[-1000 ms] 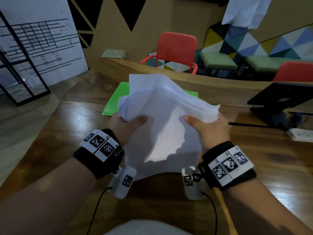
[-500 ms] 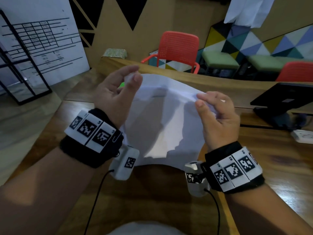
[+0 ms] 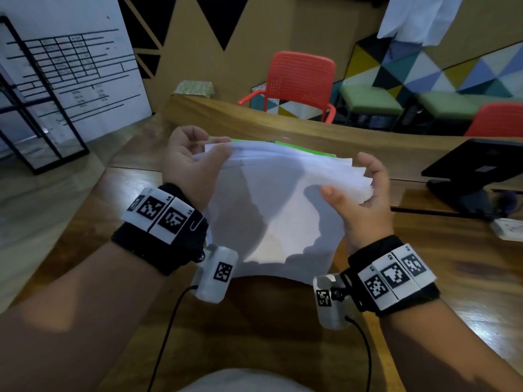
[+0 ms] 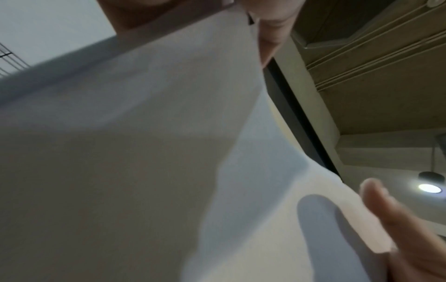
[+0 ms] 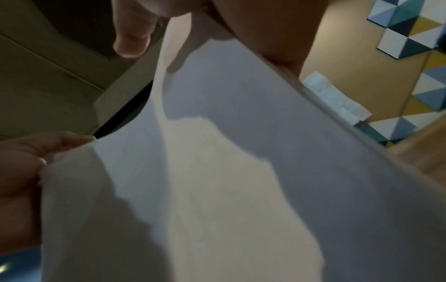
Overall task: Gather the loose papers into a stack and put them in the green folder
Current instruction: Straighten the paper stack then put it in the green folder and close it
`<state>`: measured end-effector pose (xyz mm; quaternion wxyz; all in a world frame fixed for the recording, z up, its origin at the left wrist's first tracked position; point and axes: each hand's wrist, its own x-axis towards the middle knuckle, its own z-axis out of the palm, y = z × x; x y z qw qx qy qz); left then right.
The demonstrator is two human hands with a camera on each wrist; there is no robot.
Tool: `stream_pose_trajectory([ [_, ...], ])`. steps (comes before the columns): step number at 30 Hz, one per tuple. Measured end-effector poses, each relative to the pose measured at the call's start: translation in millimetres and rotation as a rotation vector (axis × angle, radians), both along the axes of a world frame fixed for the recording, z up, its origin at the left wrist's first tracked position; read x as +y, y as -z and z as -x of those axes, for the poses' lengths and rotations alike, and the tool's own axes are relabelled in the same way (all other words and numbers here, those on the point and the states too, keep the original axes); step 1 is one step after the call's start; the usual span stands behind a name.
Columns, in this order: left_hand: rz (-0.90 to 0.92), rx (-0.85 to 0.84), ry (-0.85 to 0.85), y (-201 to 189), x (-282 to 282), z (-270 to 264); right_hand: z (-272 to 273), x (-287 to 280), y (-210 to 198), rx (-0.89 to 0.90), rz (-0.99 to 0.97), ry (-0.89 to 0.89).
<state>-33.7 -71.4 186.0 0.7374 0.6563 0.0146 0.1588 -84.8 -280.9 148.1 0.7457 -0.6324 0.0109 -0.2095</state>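
Fingers: left hand (image 3: 192, 162) is pinching the top left corner of the papers (image 3: 271, 210) between thumb and curled fingers (image 3: 195, 137); right hand (image 3: 365, 199) is curling round the fanned right edge, thumb in front.
Papers: being held up over the bench (image 3: 452, 278), tilted, lower edge hanging close to it; sheets are fanning out unevenly at the right.
Folder (image 3: 285, 144): lying on the bench behind the papers, only a green strip showing.
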Motion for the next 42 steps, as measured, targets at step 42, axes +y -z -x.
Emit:
stream_pose_trajectory([
  [42,-0.017,0.141,0.067,7.8,-6.8,31.2,4.6,21.6,-16.9,0.105,-0.098,0.218],
])
